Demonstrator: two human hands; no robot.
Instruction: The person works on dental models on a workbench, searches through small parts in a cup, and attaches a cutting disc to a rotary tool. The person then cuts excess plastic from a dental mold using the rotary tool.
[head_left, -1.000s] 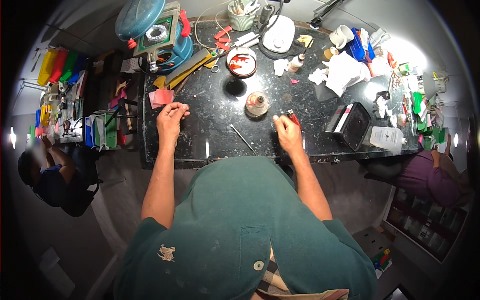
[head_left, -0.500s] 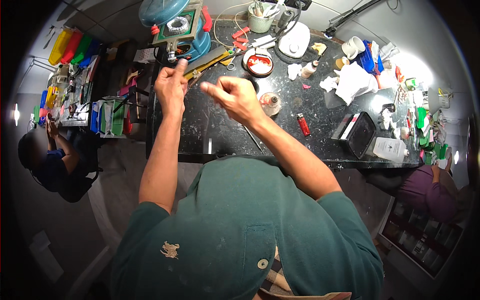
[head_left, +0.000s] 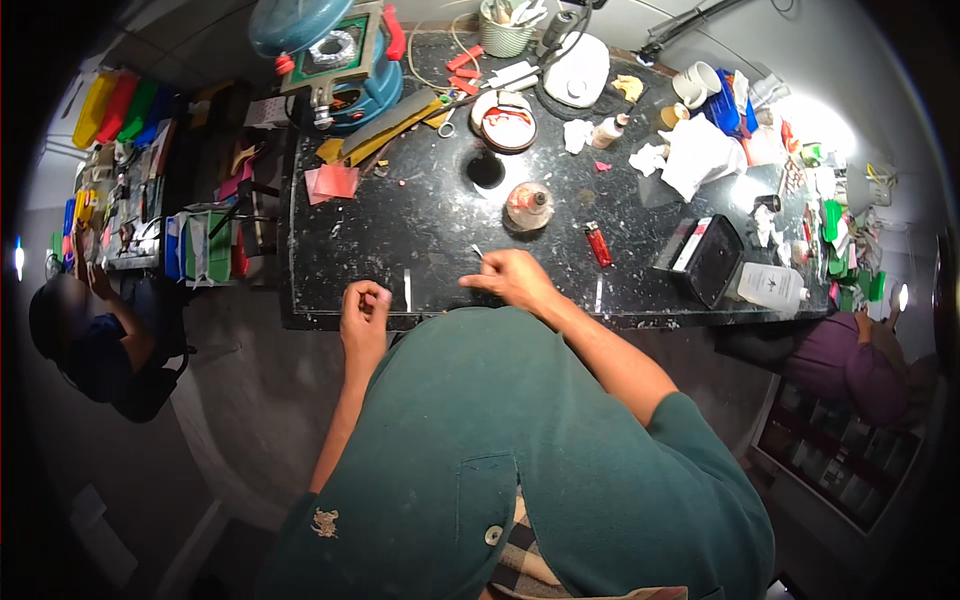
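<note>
My right hand (head_left: 512, 281) is low over the bench near its front edge. Its fingers are curled on a thin metal hand tool (head_left: 477, 250), whose tip sticks out past the knuckles; the rest is under the hand. To its left my left hand (head_left: 364, 312) is at the bench edge, fingers curled in; whatever it may hold is hidden. A squat glass bottle with reddish stains (head_left: 529, 207) stands beyond my right hand. A red lighter (head_left: 598, 245) lies to the right. Pink wax-like sheets (head_left: 332, 183) lie farther off on the left.
A round tin with red material (head_left: 508, 124) sits at the back, beside scissors (head_left: 447, 126). A blue machine (head_left: 370, 95) stands back left. On the right are a black box (head_left: 716, 262), a white bottle (head_left: 772, 287) and crumpled tissue (head_left: 700, 160). Two people sit at either side.
Both hands have come down from the back left toward the front edge, uncovering the pink sheets. My right hand has closed over the thin tool that lay bare on the bench.
</note>
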